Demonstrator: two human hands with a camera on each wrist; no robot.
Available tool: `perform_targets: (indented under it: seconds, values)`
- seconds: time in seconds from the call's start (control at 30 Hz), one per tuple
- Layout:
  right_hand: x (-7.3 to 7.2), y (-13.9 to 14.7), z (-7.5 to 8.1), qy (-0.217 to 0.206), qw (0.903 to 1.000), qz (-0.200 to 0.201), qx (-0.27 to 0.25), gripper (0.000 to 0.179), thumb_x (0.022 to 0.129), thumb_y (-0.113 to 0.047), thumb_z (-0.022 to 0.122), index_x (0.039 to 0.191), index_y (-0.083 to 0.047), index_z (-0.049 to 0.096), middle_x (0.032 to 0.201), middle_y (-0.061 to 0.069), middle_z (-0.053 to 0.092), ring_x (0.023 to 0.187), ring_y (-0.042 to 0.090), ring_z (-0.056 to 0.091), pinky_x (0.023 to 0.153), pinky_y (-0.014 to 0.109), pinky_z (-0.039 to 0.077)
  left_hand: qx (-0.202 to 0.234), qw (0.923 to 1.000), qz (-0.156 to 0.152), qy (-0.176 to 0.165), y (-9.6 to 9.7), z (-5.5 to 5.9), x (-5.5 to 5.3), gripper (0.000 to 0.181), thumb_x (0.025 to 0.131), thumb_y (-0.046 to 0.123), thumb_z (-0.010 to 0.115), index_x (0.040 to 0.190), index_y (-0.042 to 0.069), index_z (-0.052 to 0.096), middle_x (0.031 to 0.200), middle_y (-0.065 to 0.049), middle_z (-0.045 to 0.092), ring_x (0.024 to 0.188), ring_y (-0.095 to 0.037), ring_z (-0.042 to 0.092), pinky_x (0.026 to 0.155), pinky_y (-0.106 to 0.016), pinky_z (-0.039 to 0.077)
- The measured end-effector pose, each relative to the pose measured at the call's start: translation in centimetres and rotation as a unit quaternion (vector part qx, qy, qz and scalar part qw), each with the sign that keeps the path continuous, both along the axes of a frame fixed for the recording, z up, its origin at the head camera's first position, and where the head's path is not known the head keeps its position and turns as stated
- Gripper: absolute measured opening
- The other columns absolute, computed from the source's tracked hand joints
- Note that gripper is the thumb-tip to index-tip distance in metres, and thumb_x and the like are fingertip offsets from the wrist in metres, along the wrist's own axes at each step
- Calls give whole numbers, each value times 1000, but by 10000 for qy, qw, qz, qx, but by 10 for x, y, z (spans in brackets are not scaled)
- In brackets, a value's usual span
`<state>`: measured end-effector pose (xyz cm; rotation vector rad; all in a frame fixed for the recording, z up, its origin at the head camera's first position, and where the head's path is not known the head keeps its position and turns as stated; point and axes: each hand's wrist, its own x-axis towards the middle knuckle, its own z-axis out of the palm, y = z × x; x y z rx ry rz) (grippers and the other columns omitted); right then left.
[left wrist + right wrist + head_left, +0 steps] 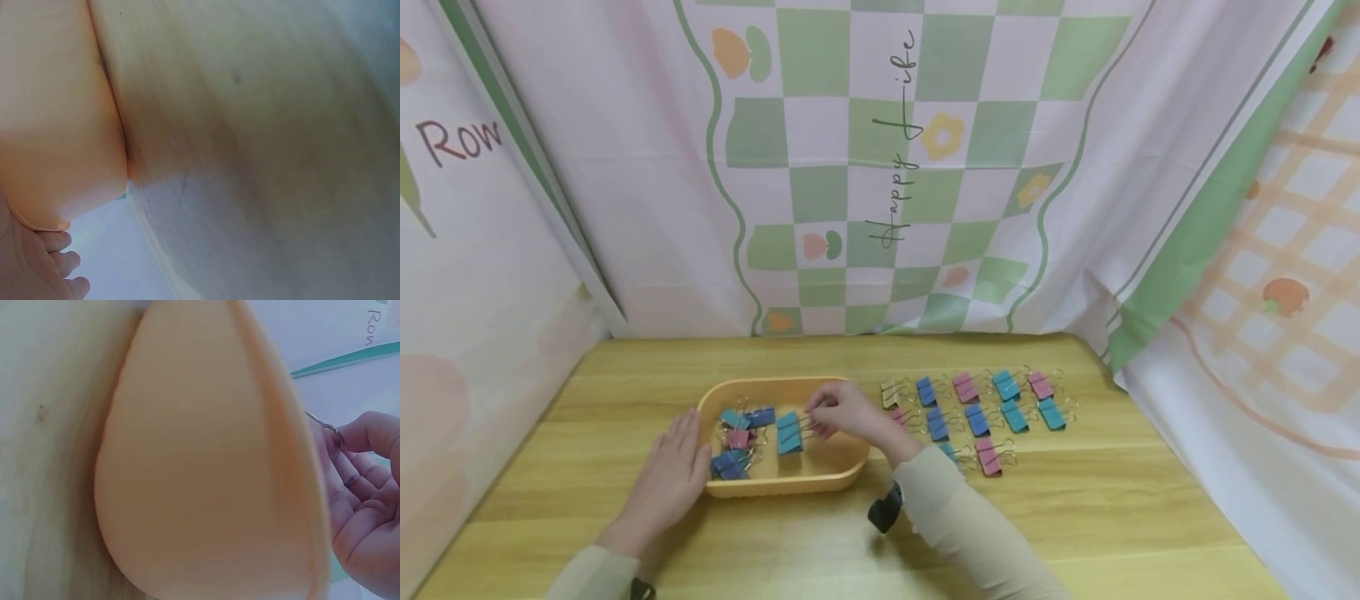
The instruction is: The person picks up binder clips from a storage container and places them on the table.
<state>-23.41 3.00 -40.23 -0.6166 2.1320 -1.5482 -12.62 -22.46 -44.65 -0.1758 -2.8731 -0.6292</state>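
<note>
Over the yellow-orange plastic basket [842, 477], my right hand [846, 412] pinches the wire handles of a teal binder clip [789, 433]. In the right wrist view the thumb and fingers [353, 434] meet on a wire handle [331, 427], while the basket wall [206, 456] hides the clip's body. My left hand [670, 467] lies with straight fingers against the basket's left rim. Several blue, teal and pink binder clips [739, 439] sit in the basket's left part. The left wrist view shows the left fingertips [65, 262] beside the basket's outer wall [62, 125].
To the basket's right, several binder clips in blue [937, 423], pink [989, 457], teal [1051, 414] and cream [891, 394] lie in loose rows on the wooden table [1112, 517]. My right forearm partly covers the nearest ones. A printed curtain [820, 133] hangs behind the table.
</note>
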Motion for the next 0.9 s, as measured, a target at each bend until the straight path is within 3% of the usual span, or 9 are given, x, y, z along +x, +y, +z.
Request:
perform_targets:
  seconds: [0.3, 0.53, 0.77, 0.9]
  values:
    - [-2, 21, 12, -108, 9995, -79, -281, 17, 91, -2, 53, 102, 10, 56, 85, 16, 62, 69, 23, 63, 74, 49, 52, -24, 10000, -6, 8, 0, 0, -1, 57, 100, 25, 30, 141, -12, 16, 145, -30, 17, 132, -45, 15, 105, -56, 12]
    - [-1, 40, 25, 39, 9991, -232, -364, 17, 92, -4, 53, 102, 9, 56, 83, 13, 63, 71, 22, 64, 72, 45, 53, -29, 10000, 7, 32, 0, 0, -1, 57, 100, 25, 31, 140, -13, 16, 145, -30, 16, 132, -45, 15, 105, -56, 12]
    - [-3, 58, 32, 214, 9984, -415, -318, 12, 92, -4, 54, 99, 5, 57, 87, 19, 62, 72, 23, 64, 72, 44, 54, -28, 10000, 21, 45, 1, 0, -1, 57, 100, 25, 31, 140, -13, 17, 145, -30, 17, 132, -45, 15, 106, -56, 12]
    - [-3, 67, 36, 182, 9977, -522, -393, 16, 92, -3, 53, 101, 9, 56, 86, 19, 62, 71, 22, 64, 72, 46, 54, -17, 10000, 14, 14, 1, 1, 0, 57, 100, 25, 30, 140, -13, 17, 145, -30, 17, 132, -45, 15, 105, -56, 12]
